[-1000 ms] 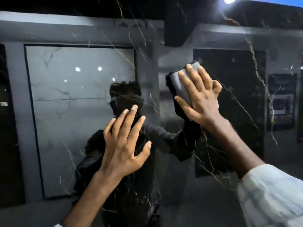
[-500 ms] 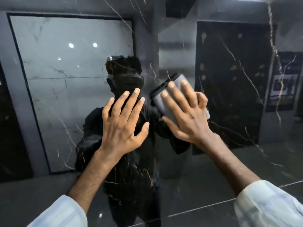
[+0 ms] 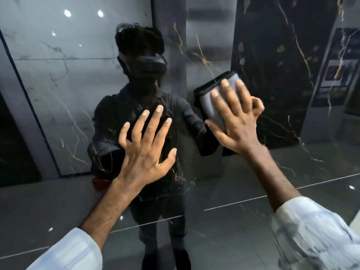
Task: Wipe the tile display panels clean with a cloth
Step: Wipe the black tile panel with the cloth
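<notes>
Head view: the right hand [image 3: 236, 121] lies flat with fingers spread and nearly straight, pressing a folded grey cloth [image 3: 215, 102] against the glossy dark panel [image 3: 272, 55], right of centre. The left hand [image 3: 147, 152] is also flat and wide open, holding nothing; it looks braced on the panel near the middle, though contact is hard to confirm. To wipe well, I'd keep even palm pressure, overlap the strokes, and refold the cloth once a face looks dirty. White sleeves show at the near edge.

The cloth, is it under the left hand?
No, the grey cloth is pressed to the dark tile panel by the right hand; the left hand lies bare.
</notes>
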Tool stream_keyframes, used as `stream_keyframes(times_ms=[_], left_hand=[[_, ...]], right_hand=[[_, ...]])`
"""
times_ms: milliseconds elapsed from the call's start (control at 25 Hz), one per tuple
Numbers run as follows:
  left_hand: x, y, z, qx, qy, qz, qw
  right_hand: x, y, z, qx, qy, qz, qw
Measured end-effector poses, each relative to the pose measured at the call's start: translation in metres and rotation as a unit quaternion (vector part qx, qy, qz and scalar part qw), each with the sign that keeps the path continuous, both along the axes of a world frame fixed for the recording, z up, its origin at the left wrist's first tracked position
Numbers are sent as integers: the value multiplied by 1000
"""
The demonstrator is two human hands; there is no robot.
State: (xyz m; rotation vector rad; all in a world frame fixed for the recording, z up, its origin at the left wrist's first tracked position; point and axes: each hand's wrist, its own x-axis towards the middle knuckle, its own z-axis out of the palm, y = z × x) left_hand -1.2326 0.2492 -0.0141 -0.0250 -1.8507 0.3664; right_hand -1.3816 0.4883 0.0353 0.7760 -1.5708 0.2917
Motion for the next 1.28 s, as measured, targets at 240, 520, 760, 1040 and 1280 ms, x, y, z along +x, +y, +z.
stream_keyframes(times_ms=[240, 520, 760, 1040, 1280], left_hand=[[5, -3, -17, 4, -68, 6, 998], [0, 2, -21, 16, -61, 3, 998], [5, 1, -63, -24, -100, -12, 995], [-5, -3, -83, -26, -64, 9, 998], [-10, -1, -82, -17, -54, -25, 998]], right_hand=[[7, -13, -91, 171, 35, 33, 984], [22, -25, -163, 130, -31, 38, 990], [-10, 0, -174, -246, -203, -13, 948], [77, -99, -281, -157, -290, 31, 944], [30, -48, -286, -401, -400, -26, 823]])
